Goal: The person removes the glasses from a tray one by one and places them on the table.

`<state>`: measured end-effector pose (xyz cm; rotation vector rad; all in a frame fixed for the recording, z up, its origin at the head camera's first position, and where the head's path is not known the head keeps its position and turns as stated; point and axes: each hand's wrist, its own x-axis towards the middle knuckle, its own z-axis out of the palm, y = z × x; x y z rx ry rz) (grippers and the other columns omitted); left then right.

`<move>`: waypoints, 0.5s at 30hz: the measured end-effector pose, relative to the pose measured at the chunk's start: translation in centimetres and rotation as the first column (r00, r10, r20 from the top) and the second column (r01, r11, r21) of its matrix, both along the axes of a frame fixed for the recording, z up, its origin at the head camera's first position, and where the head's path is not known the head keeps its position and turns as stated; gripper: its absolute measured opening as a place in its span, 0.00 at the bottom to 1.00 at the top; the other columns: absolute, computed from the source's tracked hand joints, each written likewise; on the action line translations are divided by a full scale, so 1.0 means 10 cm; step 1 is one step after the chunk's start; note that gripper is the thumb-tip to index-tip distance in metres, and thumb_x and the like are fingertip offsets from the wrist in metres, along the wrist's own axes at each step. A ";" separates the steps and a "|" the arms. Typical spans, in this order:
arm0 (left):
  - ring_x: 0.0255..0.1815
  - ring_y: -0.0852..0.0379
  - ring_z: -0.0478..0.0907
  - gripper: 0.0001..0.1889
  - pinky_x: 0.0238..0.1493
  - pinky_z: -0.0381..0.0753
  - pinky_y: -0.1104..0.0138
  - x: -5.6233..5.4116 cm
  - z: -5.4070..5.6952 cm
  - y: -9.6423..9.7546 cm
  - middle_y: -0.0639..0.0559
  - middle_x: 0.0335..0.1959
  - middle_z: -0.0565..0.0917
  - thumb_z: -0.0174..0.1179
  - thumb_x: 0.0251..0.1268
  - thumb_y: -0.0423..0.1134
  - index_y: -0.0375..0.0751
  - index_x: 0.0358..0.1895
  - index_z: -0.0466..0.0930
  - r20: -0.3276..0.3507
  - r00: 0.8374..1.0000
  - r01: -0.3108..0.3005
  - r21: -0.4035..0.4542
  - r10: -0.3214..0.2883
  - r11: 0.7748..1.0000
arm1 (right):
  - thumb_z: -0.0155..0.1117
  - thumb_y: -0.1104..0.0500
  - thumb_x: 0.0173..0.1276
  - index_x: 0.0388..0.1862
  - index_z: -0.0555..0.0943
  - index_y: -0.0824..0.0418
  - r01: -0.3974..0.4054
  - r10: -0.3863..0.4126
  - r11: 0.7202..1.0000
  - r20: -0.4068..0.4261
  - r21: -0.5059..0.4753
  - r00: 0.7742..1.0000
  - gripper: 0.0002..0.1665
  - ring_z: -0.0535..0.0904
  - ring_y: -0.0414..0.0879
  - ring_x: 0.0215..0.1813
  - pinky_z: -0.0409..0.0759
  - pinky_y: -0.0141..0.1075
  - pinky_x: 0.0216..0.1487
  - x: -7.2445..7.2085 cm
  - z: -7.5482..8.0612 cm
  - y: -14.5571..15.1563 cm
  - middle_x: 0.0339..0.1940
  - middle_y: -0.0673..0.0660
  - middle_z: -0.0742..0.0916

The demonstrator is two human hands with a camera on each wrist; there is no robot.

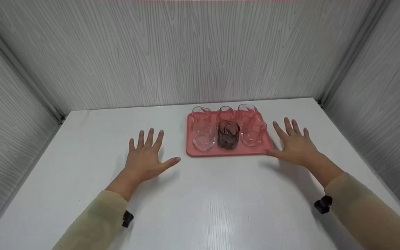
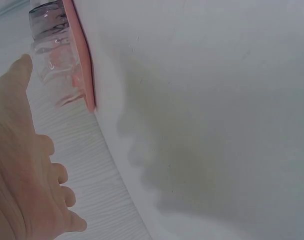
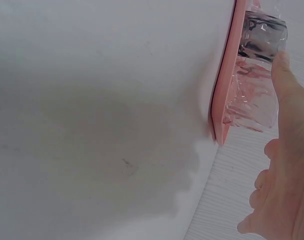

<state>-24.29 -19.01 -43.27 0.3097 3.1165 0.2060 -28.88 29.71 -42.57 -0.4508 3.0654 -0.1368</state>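
Head view: apparently poised, with fingers (image 1: 149, 138) wide and empty on left hand (image 1: 144, 161) and right hand (image 1: 294, 147); likely next needs closing in on pink tray (image 1: 217, 152), twelve o'clock.

Held both arms (image 1: 96, 218) out from the near side of the tray (image 1: 252, 150). Had the left hand (image 1: 143, 161) spread palm down to its left, apart from it, with the thumb (image 1: 169, 163) pointing toward it. Had the right hand (image 1: 295, 147) palm down just beside its right edge, with fingers (image 1: 288, 127) straight.
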 end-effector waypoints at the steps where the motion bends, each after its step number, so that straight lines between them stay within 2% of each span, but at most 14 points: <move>1: 0.86 0.30 0.32 0.63 0.80 0.32 0.31 0.00 0.00 0.00 0.37 0.88 0.40 0.39 0.62 0.88 0.45 0.88 0.39 0.002 1.000 -0.001 0.000 0.001 1.000 | 0.54 0.18 0.69 0.90 0.43 0.58 -0.001 0.001 1.000 0.001 -0.003 1.000 0.69 0.36 0.73 0.85 0.40 0.77 0.76 0.00 0.00 0.00 0.87 0.74 0.44; 8: 0.86 0.30 0.34 0.62 0.80 0.33 0.32 0.01 0.03 0.05 0.36 0.88 0.41 0.41 0.64 0.86 0.45 0.88 0.40 0.005 1.000 0.010 0.006 -0.010 1.000 | 0.52 0.16 0.68 0.90 0.43 0.58 -0.005 0.005 1.000 0.017 -0.017 1.000 0.70 0.36 0.73 0.85 0.40 0.77 0.76 0.00 -0.01 -0.01 0.87 0.74 0.43; 15: 0.86 0.31 0.38 0.61 0.81 0.36 0.33 -0.05 -0.01 0.13 0.36 0.87 0.44 0.41 0.64 0.85 0.44 0.88 0.42 0.001 1.000 0.015 -0.001 -0.015 1.000 | 0.51 0.14 0.65 0.90 0.45 0.58 -0.014 0.014 0.999 0.029 -0.030 0.999 0.71 0.38 0.73 0.86 0.41 0.76 0.77 -0.02 -0.05 -0.03 0.87 0.73 0.44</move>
